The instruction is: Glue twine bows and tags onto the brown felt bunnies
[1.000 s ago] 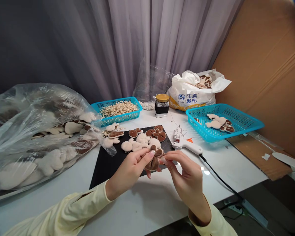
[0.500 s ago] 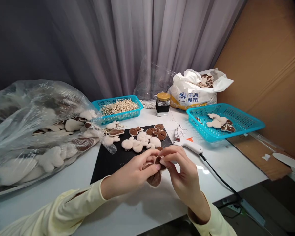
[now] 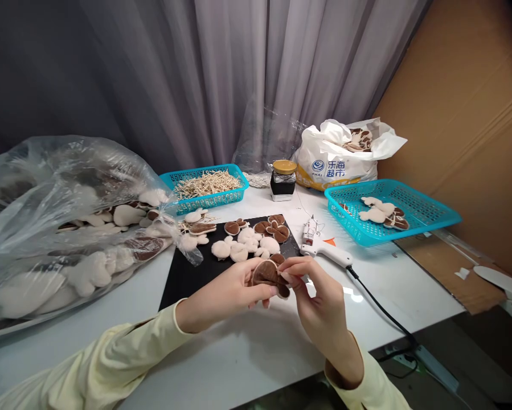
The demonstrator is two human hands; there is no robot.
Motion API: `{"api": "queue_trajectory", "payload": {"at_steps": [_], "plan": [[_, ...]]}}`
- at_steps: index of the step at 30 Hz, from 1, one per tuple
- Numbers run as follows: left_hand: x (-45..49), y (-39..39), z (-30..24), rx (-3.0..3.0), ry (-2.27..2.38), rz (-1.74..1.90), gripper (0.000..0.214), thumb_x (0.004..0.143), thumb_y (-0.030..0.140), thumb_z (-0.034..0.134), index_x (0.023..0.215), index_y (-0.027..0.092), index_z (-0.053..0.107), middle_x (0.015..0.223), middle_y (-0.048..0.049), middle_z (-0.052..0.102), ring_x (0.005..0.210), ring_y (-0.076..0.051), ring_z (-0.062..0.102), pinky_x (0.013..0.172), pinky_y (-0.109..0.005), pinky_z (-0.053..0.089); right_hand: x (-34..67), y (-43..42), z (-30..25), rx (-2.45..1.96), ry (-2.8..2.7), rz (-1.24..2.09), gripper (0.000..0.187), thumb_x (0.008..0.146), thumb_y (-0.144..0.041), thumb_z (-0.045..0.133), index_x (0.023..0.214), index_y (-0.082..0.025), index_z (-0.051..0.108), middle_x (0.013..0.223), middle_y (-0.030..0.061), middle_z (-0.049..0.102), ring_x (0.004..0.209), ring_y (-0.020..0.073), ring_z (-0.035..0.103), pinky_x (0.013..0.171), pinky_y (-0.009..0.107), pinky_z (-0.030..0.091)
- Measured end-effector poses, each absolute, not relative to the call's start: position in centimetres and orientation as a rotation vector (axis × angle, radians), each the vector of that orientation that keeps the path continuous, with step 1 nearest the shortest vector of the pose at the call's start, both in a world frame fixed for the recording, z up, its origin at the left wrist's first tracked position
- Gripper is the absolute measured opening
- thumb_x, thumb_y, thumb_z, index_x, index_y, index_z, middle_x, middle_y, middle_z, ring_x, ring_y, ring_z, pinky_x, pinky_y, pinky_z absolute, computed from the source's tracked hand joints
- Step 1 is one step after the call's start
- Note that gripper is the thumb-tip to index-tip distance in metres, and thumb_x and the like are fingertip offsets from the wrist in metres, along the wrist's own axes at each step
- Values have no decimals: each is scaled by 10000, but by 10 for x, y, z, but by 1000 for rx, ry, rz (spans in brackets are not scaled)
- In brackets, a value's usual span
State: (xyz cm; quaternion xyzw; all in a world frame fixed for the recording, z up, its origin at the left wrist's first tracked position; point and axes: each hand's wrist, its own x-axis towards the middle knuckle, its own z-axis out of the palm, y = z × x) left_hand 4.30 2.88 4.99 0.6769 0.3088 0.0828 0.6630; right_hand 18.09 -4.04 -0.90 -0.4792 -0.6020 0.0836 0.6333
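Observation:
Between my two hands is a brown fabric bunny-shaped piece (image 3: 265, 273) with a pale edge, held above the front of the table. My left hand (image 3: 225, 290) grips its round body side, thumb across the front. With thumb and fingertips pinched, my right hand (image 3: 318, 290) holds its right end; the fingers partly hide that end. Just beyond, on a black mat (image 3: 183, 279), lie several white fluffy pieces (image 3: 238, 250) and several brown-faced ones (image 3: 277, 230). A white hot glue gun (image 3: 328, 250) rests on the table past my right hand.
A clear plastic bag (image 3: 80, 228) of similar pieces fills the left. Behind stand a blue basket (image 3: 234, 196) of cream strips, a gold-lidded jar (image 3: 283, 181) and a white shopping bag (image 3: 341, 159). Another blue basket (image 3: 435, 219) sits right. The glue gun's black cord (image 3: 379, 304) runs off the right edge.
The brown piece has been turned in my hands, so its larger round part now sits up and to the left instead of hanging below. Both hands stay in nearly the same place.

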Motion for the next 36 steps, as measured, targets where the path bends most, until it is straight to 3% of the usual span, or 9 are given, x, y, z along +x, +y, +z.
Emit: {"api": "queue_trajectory", "payload": {"at_steps": [5,11,17,26,32,36], "plan": [[44,26,58,1561,683,188,66,808,224,517,829,164,534,702,35,541,605,-93,460,546,-213,353,179,-40,-11,-1128,-1363,179,186,822,-40,432,775,-195,524,778,50,600,684,139,569,566,258,457],[41,25,58,1684,621,198,114,849,265,466,875,173,529,812,2,579,704,-119,496,603,-226,376,179,-39,-11,-1149,-1356,176,183,822,-51,428,761,-202,513,764,40,599,638,130,562,537,251,457],[39,25,51,1799,593,241,87,863,197,427,900,201,506,822,12,582,784,-141,520,668,-242,382,179,-39,-14,-1176,-1377,150,175,804,-43,475,763,-199,544,761,47,631,678,156,577,596,295,465],[39,28,45,2084,820,413,102,790,253,576,744,194,646,717,19,540,749,-158,481,607,-245,334,179,-39,-11,-1160,-1406,48,174,804,-43,508,769,-195,586,762,53,658,692,177,576,634,337,427],[40,27,42,1915,825,481,116,749,264,639,831,183,646,802,2,606,767,-163,525,679,-252,402,178,-40,-13,-1144,-1396,61,168,804,-36,518,800,-183,599,814,72,659,745,182,582,660,335,447],[39,26,43,2040,791,571,26,752,194,634,773,180,627,773,9,565,734,-139,515,664,-237,405,180,-42,-10,-1151,-1330,325,107,819,-99,537,771,-167,604,785,62,643,729,166,590,631,287,469]]}}
